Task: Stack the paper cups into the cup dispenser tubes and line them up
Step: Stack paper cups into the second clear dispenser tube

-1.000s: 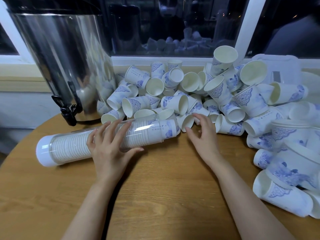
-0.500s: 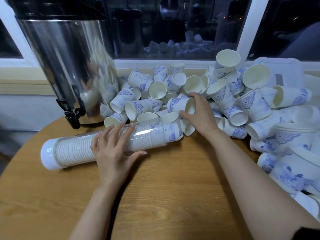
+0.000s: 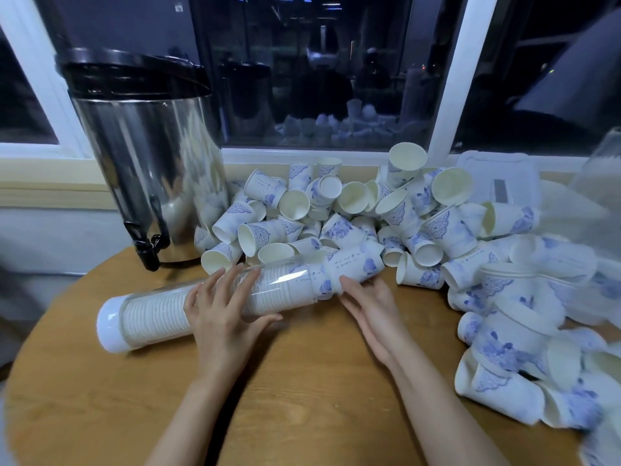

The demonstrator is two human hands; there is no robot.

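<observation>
A clear cup dispenser tube (image 3: 151, 311) with a white end cap lies on its side on the round wooden table (image 3: 302, 398), packed with nested paper cups. My left hand (image 3: 221, 314) holds the tube's middle, fingers spread over the top and thumb on the near side. At the tube's open right end a blue-patterned white cup (image 3: 356, 264) sticks out. My right hand (image 3: 373, 311) is beside that end, fingers straight, fingertips touching the protruding cup. A big pile of loose paper cups (image 3: 339, 230) lies behind the tube.
A steel drinks urn (image 3: 144, 156) with a black tap stands at the back left. More loose cups (image 3: 504, 331) are heaped along the table's right side. A clear plastic lid (image 3: 497, 183) leans on the window sill, with a blurred clear object (image 3: 601, 183) at the right edge.
My right hand has come back from the cup pile to the tube's open end, and a cup now sticks out there. My left hand has stayed on the tube.
</observation>
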